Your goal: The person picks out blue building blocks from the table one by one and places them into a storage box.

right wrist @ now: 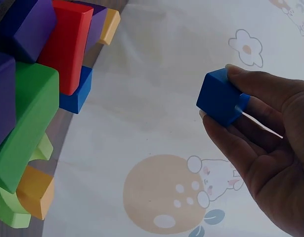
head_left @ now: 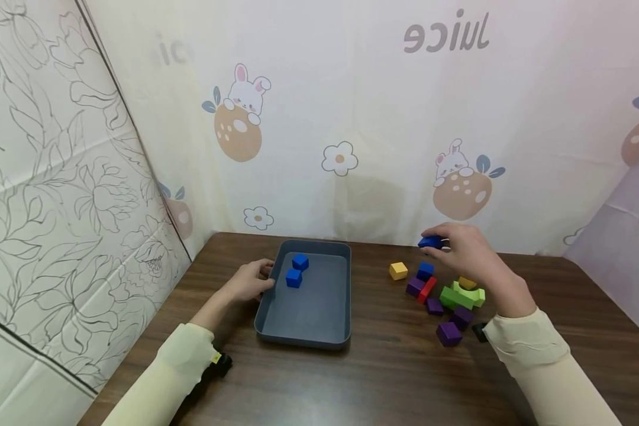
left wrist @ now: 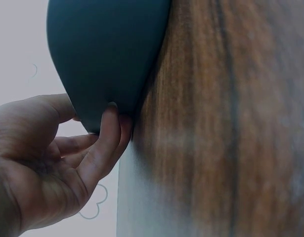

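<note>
A pale wall hanging (head_left: pixel 298 177) printed with rabbits and fruit backs a dark wood-grain counter (head_left: pixel 383 378) in the head view. A gray tray (head_left: pixel 309 307) sits just left of the frame's center, two blue blocks (head_left: pixel 294 278) in its upper left part. The left hand (head_left: pixel 245 282) grips the tray's left wall. Right of center, the right hand (head_left: pixel 468 251) holds a raised blue block (head_left: pixel 430 242) above a cluster of purple, red, green and other blocks; a yellow block (head_left: pixel 398 271) lies at the cluster's upper left.

In the left wrist view, thumb and fingers clamp the tray's wall near the center left of the frame. The tray looks stiff and thin-walled, likely light, and a pinch over the rim should steady it.

In the right wrist view, the fingers close on the raised blue block at right, thumb above and fingertip below. More blue shows behind it; whether that is a second block cannot be told. The block appears light, hard and unlikely to break, though its smooth faces could slip; opposite flat sides offer the surest hold.
</note>
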Demonstrator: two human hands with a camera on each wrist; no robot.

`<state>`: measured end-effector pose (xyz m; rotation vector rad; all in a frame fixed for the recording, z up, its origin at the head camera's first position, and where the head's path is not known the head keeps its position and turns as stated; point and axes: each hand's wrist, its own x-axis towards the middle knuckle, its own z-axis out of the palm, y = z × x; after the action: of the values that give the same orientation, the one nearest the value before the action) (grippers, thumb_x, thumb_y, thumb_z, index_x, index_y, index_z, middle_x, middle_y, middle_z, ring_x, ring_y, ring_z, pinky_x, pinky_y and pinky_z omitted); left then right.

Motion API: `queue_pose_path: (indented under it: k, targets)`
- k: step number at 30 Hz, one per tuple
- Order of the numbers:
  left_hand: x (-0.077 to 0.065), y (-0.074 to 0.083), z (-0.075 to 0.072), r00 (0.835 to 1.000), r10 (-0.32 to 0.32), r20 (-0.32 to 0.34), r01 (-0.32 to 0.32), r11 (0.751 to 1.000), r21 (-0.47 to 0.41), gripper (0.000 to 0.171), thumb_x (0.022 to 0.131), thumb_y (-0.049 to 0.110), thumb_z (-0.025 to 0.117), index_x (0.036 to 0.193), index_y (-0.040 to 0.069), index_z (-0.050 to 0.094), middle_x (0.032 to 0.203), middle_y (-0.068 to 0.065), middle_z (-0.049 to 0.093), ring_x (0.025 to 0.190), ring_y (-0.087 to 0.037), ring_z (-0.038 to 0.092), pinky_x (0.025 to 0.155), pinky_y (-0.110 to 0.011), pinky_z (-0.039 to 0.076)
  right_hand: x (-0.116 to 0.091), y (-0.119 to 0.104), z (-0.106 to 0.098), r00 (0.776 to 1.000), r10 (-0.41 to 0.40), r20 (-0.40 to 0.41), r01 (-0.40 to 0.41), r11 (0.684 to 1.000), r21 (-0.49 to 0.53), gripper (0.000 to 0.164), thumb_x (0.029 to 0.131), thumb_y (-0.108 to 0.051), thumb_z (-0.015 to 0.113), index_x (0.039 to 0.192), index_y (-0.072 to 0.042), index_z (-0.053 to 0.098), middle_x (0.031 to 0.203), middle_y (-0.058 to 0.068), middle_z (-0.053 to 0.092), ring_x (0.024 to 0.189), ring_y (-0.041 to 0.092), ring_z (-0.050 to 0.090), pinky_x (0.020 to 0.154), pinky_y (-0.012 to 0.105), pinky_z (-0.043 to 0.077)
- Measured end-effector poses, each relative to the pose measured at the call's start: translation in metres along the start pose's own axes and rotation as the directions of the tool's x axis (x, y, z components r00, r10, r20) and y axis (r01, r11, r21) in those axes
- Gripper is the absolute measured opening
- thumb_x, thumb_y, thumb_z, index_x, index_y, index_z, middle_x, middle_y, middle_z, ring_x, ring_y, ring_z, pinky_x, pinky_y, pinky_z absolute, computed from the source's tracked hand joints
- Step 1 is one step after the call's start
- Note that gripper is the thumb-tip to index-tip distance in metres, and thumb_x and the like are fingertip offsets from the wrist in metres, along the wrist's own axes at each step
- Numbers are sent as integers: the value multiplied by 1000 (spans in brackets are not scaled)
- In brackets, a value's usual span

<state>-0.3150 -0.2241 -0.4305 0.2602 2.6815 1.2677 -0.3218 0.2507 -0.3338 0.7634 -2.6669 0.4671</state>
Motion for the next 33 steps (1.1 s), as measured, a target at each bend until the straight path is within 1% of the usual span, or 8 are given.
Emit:
queue_pose_path:
  k: [10,17,21,25,29,33]
  targets:
    - [1,-4,1,1000,4,-3,-4,1000,3,50,101,5,63,149,-3,53,128,-23,65,94,-27,72,67,-40,66,1,-2,-3,999,-22,-27,22,1000,-1,29,90,-11,84,116,0,78,106,16,77,93,33,74,81,57,63]
    - [2,-2,1,1000,-2,3,2,1000,3,50,101,6,63,150,-2,53,129,-23,65,95,-27,72,67,-41,66,1,-6,1,1000,-19,12,19,1000,-14,30,92,-13,83,118,0,77,111,16,77,94,30,74,82,54,63]
    - [2,-2,1,1000,-2,6,2,1000,-1,50,101,6,63,150,-2,52,129,-23,65,95,-28,72,67,-41,66,1,-15,6,999,-22,27,21,1000,8,30,93,-15,83,119,-1,78,113,15,77,95,29,73,81,52,63]
    - [2,-2,1,1000,-7,5,7,1000,-3,50,102,7,63,150,-2,53,129,-23,65,95,-28,72,67,-40,66,2,-27,12,998,-44,41,41,998,57,30,93,-16,83,119,-3,78,112,13,77,95,26,72,81,51,63]
    - [2,-2,1,1000,-10,7,10,1000,-5,50,101,7,63,150,-2,53,128,-23,65,95,-28,72,67,-40,66,4,-37,20,996,-80,50,76,994,78,29,92,-14,84,117,-3,78,111,11,77,95,25,71,82,48,64]
    - [3,-1,1,1000,-7,8,7,1000,-3,51,101,7,63,150,-2,52,127,-22,66,95,-27,72,67,-41,66,4,-43,25,994,-87,59,81,992,95,28,91,-12,84,117,-3,78,111,10,76,98,25,71,84,49,63]
